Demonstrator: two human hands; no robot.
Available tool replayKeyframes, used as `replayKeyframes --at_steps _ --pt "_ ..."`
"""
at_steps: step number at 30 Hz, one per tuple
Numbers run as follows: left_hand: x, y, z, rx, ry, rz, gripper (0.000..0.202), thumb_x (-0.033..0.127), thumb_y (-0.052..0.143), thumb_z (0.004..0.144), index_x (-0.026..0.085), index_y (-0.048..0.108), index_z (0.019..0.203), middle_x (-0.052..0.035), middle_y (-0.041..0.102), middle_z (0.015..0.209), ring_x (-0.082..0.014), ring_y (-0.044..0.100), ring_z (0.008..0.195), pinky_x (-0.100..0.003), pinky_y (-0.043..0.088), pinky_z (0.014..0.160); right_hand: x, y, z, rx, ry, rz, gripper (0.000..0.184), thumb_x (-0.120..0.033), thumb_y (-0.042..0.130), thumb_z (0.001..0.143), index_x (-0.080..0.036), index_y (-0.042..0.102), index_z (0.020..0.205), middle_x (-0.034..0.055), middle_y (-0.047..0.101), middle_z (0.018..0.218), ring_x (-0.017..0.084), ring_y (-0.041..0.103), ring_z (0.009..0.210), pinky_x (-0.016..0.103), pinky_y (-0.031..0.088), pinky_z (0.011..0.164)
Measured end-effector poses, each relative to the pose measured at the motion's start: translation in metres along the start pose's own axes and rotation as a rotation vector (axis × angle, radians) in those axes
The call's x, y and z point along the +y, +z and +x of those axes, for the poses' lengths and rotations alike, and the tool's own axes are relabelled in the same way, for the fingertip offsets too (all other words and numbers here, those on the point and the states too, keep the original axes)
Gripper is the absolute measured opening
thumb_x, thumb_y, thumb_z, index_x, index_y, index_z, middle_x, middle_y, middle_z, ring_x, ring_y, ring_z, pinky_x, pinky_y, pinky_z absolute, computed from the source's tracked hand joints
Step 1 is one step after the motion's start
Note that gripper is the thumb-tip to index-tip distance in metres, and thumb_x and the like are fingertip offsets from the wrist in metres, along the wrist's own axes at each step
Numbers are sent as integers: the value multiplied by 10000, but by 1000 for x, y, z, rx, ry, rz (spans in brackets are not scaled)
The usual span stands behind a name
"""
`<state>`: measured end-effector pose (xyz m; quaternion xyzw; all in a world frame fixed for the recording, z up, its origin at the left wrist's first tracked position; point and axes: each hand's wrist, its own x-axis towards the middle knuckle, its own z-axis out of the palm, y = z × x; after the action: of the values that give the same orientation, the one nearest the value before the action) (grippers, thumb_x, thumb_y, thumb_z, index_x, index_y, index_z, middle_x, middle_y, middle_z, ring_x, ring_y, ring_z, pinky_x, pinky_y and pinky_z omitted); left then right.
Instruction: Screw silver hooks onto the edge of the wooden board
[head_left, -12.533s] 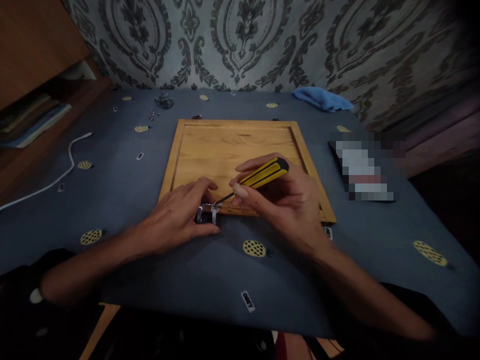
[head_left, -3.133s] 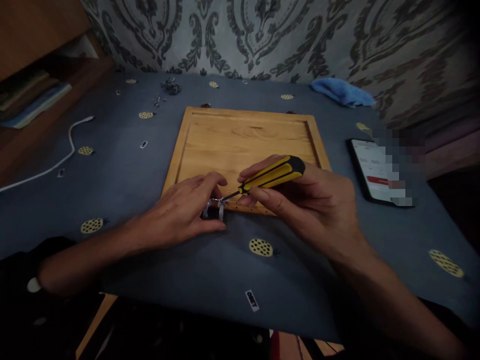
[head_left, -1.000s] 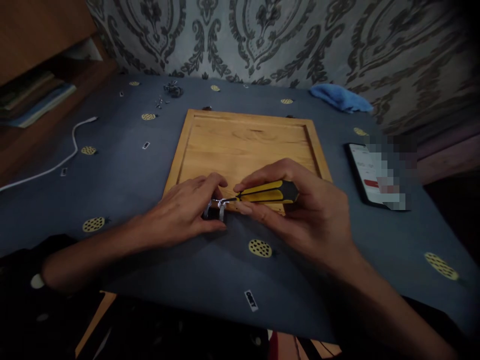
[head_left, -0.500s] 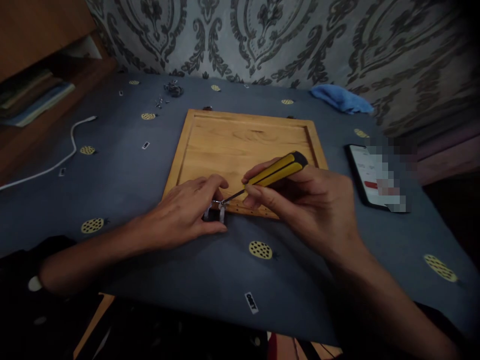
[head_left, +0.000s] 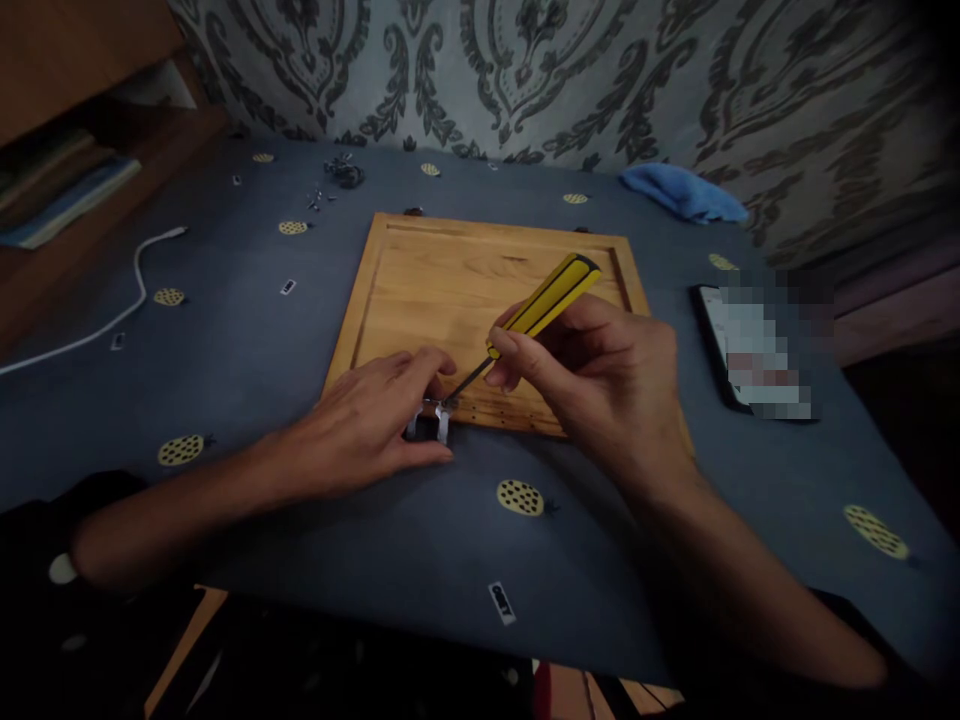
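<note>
A wooden panel with a raised frame lies flat on the table, a row of small holes along its near edge. At that edge sits a shiny metal bracket-like fitting, probably a handle or hinge part. My left hand is closed around the fitting, thumb on the near side and fingers on the panel. In my right hand is a screwdriver with a yellow and black grip, held tilted between thumb and fingers. Its tip meets the fitting near the panel's edge; any screw there is too small to make out.
Dark metal hardware and several small screws lie at the back left. A blue cloth rests at the back right, a phone right of the panel. A white cable runs along the left, near a wooden shelf.
The screwdriver now stands steeper, its handle swung up and left. My right hand has shifted slightly left with it. My left hand stays on the fitting.
</note>
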<state>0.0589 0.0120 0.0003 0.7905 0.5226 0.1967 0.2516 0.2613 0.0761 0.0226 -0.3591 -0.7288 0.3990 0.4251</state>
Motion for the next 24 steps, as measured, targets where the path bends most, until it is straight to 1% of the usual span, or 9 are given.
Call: replayKeyframes --at_steps 3,6,9,11,12,14,18,21,24 --pt "-1 0 0 -5 9 2 566 340 813 813 245 450 1237 -52 695 1151 -247 680 1047 -370 529 873 2 1 2 -6 -9 19 215 -379 825 835 -221 681 814 -37 701 638 132 689 564 240 572 530" --pt "-1 0 -1 -6 19 0 558 340 812 815 237 453 1231 -57 692 1161 -245 675 1058 -367 530 879 1 1 -2 5 -16 29 224 -394 842 811 -225 694 819 -39 697 641 140 688 554 259 581 525" --pt "-1 -1 -1 -6 27 -8 543 328 804 819 229 461 1228 -69 693 1166 -247 672 1079 -367 531 899 -2 2 -12 123 -46 25 202 -372 859 787 -240 710 818 -27 724 719 150 692 560 291 596 544" --pt "-1 -1 -1 -2 27 -10 557 329 804 818 230 460 1244 -72 694 1167 -250 674 1080 -370 533 903 -4 3 -18 214 -61 26 146 -317 841 805 -251 713 827 -20 739 776 147 691 561 303 599 557" --pt "-1 -1 -1 0 26 -9 568 335 806 817 232 458 1253 -72 696 1166 -252 677 1076 -373 533 903 -5 3 -21 236 -62 21 123 -292 830 813 -255 714 835 -18 742 796 145 690 564 304 596 559" --pt "-2 0 -1 2 22 -7 577 343 807 815 238 456 1261 -72 699 1161 -255 681 1061 -379 535 895 -4 3 -23 215 -58 -14 98 -274 812 825 -261 717 846 -14 737 802 147 691 580 302 582 557" --pt "-2 1 -1 4 21 -6 571 332 814 806 240 458 1243 -66 707 1166 -258 683 1059 -378 533 880 2 2 -22 123 -60 -85 139 -351 809 834 -247 717 822 -8 711 747 160 688 599 298 560 544" --pt "-1 1 0 8 13 -8 577 325 821 800 242 461 1243 -55 707 1173 -255 683 1069 -374 528 874 4 2 -21 118 -80 -75 200 -407 822 824 -238 714 825 -11 703 744 156 685 599 285 557 542" --pt "-2 1 -1 13 13 -8 577 338 818 802 245 466 1250 -50 706 1171 -253 683 1071 -369 524 872 3 3 -21 117 -87 -60 217 -422 829 818 -239 714 835 -12 705 755 152 685 599 279 558 542"
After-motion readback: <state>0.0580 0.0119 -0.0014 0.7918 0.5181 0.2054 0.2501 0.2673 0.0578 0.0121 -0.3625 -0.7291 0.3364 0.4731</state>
